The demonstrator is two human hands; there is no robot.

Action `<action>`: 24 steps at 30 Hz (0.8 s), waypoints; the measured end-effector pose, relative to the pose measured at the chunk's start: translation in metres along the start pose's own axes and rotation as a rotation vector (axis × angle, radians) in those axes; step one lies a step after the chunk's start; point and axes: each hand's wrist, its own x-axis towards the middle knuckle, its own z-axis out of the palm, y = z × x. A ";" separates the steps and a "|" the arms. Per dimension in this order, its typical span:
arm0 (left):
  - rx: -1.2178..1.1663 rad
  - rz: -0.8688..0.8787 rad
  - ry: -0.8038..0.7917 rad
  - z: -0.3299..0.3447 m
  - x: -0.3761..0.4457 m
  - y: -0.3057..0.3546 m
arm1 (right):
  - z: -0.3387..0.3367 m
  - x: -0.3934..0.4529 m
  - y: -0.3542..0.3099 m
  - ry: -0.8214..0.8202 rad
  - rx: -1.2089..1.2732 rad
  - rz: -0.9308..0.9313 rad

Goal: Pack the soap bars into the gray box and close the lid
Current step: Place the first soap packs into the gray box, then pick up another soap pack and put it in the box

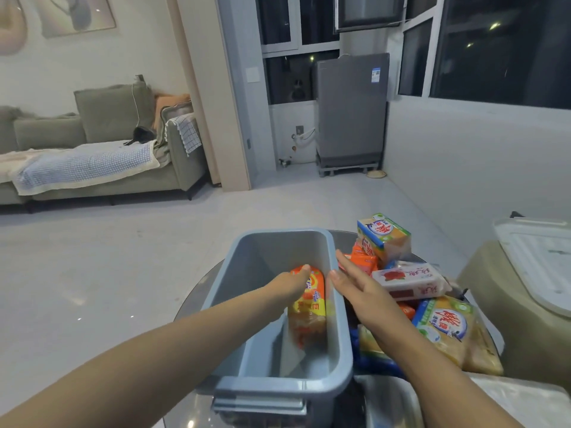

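- Centrally, the gray box (279,307) sits open on a round glass table (197,304) — smooth molded plastic, rounded corners, a latch handle on its near end.
- Inside the gray box, against its right wall, an orange-and-yellow soap pack (309,307) in glossy wrap stands on edge; the left hand (290,281) reaches into the box with fingers resting on the pack's top. Whether it is gripped or only touched cannot be told.
- The right hand (360,291) hovers just outside the box's right wall, fingers straight and spread, holding nothing.
- Right of the gray box lies a heap of wrapped soap: a yellow-and-blue block (384,237) on top at the far side, small orange bars (363,261) beneath it, a white pack with a red rose (411,281), and a large yellow crinkly bag (454,332) nearest.
- Farther right of the box, a white translucent lid (537,261) rests on a beige seat.
- Beyond the box — pale glossy floor tiles, a gray-green sofa (102,143) with a checked throw to the left, a gray washing machine (350,112) under dark windows.
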 end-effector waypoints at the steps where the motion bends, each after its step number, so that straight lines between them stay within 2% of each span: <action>1: -0.016 0.038 0.027 -0.003 -0.002 0.002 | -0.002 0.000 0.000 0.005 0.006 0.000; 8: -0.097 0.490 0.333 -0.008 -0.021 0.027 | -0.031 0.004 -0.009 0.169 -0.143 -0.058; 12: -0.219 0.620 0.283 0.004 -0.020 0.062 | -0.051 0.017 -0.016 0.256 -0.145 -0.106; 16: -0.229 0.613 0.185 0.028 -0.007 0.094 | -0.071 0.035 -0.021 0.312 -0.138 -0.133; 24: -0.205 0.318 -0.015 0.074 0.039 0.141 | -0.106 0.089 -0.015 0.435 -0.410 -0.126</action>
